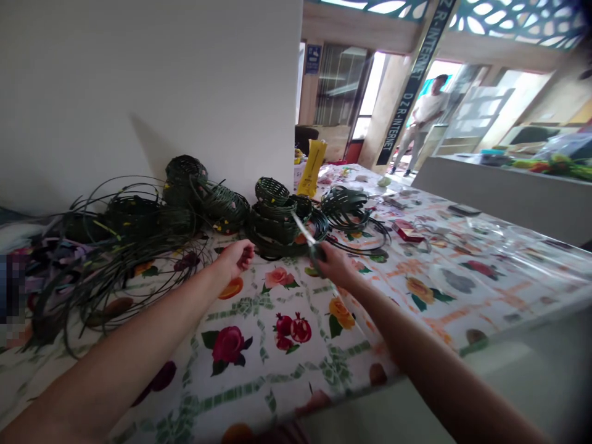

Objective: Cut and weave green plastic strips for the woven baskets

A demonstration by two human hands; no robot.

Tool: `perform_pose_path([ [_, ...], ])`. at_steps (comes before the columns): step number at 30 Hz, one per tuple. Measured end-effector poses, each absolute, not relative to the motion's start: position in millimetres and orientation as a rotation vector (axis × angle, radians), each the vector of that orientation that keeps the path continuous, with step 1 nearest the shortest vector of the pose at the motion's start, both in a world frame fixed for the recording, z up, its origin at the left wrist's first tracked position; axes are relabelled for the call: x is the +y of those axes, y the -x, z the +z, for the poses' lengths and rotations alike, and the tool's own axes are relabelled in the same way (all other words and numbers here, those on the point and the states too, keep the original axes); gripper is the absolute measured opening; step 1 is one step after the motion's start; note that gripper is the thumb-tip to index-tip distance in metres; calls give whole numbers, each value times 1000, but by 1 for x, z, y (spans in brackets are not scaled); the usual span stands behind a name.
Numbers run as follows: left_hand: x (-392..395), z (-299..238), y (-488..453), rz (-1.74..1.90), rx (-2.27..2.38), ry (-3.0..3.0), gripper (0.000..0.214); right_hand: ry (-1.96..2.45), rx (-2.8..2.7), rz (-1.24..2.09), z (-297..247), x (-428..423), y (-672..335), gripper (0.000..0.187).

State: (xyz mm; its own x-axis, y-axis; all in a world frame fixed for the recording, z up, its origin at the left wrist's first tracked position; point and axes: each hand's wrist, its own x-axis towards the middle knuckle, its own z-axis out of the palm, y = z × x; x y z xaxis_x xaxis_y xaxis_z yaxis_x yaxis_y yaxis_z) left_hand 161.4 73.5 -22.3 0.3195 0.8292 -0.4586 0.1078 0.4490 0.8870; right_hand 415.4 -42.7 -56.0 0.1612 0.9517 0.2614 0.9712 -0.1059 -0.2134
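My right hand (333, 264) is closed on a pair of scissors (306, 237) whose blades point up and left toward a dark green woven basket (274, 217). My left hand (235, 258) hovers just left of that basket with its fingers curled loosely; nothing shows in them. More green woven baskets (185, 179) stand against the white wall. Loose green strips (106, 271) spread over the left of the table. Both forearms reach over a fruit-and-flower tablecloth (277, 345).
A coil of green strips (346, 206) lies right of the baskets. A yellow bag (311, 166) stands behind. A small red box (407, 231) and other small items lie further right. A person (423, 120) stands in the far doorway. The table edge (416, 376) runs at lower right.
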Motion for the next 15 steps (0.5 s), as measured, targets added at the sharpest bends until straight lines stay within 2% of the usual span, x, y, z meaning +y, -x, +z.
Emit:
perform_pose_path([
  [3, 69, -14, -158, 584, 1142, -1024, 22, 2014, -1938, 47, -61, -26, -384, 24],
  [7, 55, -3, -146, 579, 1106, -1091, 28, 1957, -1930, 109, -61, -3, -376, 27],
  [15, 40, -9, -122, 586, 1173, -1492, 17, 1940, -1855, 122, -66, 9, -382, 28],
])
